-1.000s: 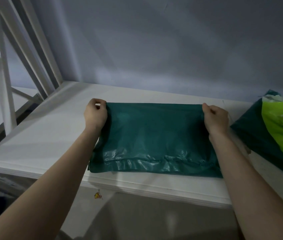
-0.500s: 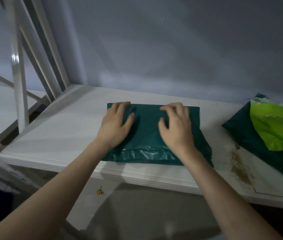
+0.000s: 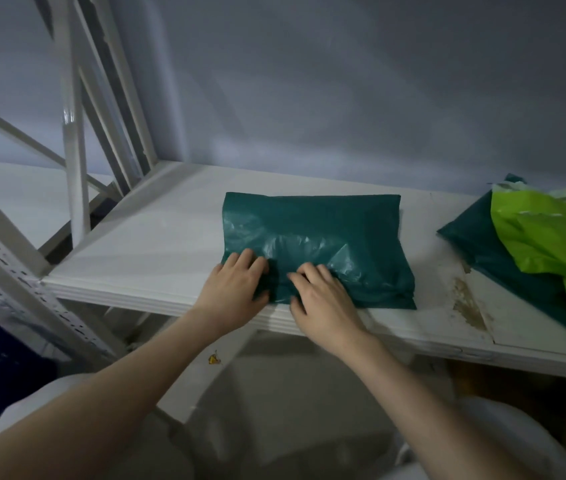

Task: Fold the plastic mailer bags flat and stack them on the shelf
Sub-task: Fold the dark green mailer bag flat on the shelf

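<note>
A folded dark green mailer bag point(image 3: 323, 230) lies flat on the white shelf point(image 3: 157, 237), reaching close to its front edge. My left hand point(image 3: 236, 289) rests on the bag's near left corner with fingers laid flat. Beside it, my right hand point(image 3: 323, 299) presses on the near edge, its fingers spread and slightly bent. Neither hand grips the plastic. A pile of other bags lies at the right: a bright green bag point(image 3: 548, 237) on top of a dark green one point(image 3: 471, 240).
White metal uprights and diagonal braces point(image 3: 73, 150) stand at the shelf's left end. A perforated post point(image 3: 15, 282) runs down at the left. The shelf board has a brown scuffed patch point(image 3: 465, 299) right of the folded bag. A grey wall backs the shelf.
A second ago both hands pinched the bag's far corners; then they lay flat on its middle. Now they have slid back to the near edge, and the bag lies folded.
</note>
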Demonstrator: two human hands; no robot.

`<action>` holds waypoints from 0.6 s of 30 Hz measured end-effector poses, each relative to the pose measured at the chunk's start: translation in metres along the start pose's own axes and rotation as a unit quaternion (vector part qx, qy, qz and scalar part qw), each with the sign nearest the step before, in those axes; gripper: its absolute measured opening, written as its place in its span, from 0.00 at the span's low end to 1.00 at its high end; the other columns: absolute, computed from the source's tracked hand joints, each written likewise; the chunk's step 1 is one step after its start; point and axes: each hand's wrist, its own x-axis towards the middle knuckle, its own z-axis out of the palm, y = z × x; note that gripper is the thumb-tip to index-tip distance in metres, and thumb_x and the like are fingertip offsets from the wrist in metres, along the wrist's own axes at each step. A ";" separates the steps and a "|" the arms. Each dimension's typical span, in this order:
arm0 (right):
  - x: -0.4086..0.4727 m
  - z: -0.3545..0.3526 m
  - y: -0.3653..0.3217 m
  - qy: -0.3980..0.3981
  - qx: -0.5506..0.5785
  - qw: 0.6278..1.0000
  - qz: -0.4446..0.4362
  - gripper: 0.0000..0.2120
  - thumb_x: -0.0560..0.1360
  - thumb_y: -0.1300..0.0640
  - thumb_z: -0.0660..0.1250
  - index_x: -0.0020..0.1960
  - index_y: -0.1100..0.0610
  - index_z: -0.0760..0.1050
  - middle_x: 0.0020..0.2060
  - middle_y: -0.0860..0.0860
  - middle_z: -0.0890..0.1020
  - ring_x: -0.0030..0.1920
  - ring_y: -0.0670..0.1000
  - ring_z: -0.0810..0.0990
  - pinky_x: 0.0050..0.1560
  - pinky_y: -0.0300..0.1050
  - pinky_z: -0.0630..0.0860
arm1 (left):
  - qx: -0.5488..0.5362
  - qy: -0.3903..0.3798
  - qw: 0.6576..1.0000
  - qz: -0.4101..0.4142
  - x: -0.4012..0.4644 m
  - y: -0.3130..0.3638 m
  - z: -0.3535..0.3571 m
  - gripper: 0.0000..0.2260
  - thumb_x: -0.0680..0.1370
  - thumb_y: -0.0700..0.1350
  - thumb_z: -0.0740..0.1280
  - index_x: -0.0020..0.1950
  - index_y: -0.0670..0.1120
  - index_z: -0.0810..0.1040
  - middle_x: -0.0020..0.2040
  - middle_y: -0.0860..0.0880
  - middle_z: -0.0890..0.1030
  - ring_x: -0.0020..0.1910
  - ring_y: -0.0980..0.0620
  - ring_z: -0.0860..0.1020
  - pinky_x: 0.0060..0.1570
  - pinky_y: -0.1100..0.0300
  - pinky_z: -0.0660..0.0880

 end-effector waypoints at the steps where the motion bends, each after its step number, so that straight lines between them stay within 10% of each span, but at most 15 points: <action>1: -0.001 0.002 0.003 -0.013 0.000 1.000 0.004 0.21 0.79 0.55 0.56 0.71 0.60 0.65 0.63 0.52 0.69 0.63 0.54 0.66 0.63 0.49 0.67 | 0.001 -0.023 1.000 0.004 -0.002 0.000 0.003 0.17 0.77 0.53 0.60 0.64 0.47 0.67 0.59 0.48 0.69 0.58 0.47 0.69 0.54 0.55 0.68; 9: 0.011 0.010 0.023 -0.061 0.002 0.996 0.061 0.26 0.80 0.51 0.54 0.75 0.60 0.56 0.71 0.53 0.60 0.71 0.54 0.59 0.73 0.49 0.56 | 0.020 -0.053 0.997 0.054 0.013 0.001 0.020 0.34 0.73 0.59 0.36 0.74 0.46 0.61 0.70 0.48 0.67 0.68 0.48 0.68 0.70 0.55 0.58; 13: 0.020 0.011 0.022 -0.070 -0.005 0.994 0.085 0.27 0.80 0.47 0.53 0.75 0.56 0.55 0.70 0.53 0.60 0.70 0.54 0.58 0.72 0.53 0.57 | 0.039 -0.070 0.997 0.019 0.017 0.005 0.024 0.26 0.81 0.55 0.44 0.76 0.44 0.54 0.77 0.48 0.57 0.76 0.51 0.53 0.74 0.54 0.44; 18: 0.028 0.015 -0.001 -0.039 -0.032 0.998 0.044 0.22 0.79 0.50 0.54 0.71 0.56 0.63 0.67 0.52 0.65 0.67 0.56 0.61 0.69 0.56 0.59 | 0.118 -0.055 0.991 -0.034 0.005 0.021 0.020 0.23 0.81 0.53 0.45 0.74 0.48 0.55 0.73 0.46 0.59 0.69 0.47 0.62 0.66 0.52 0.58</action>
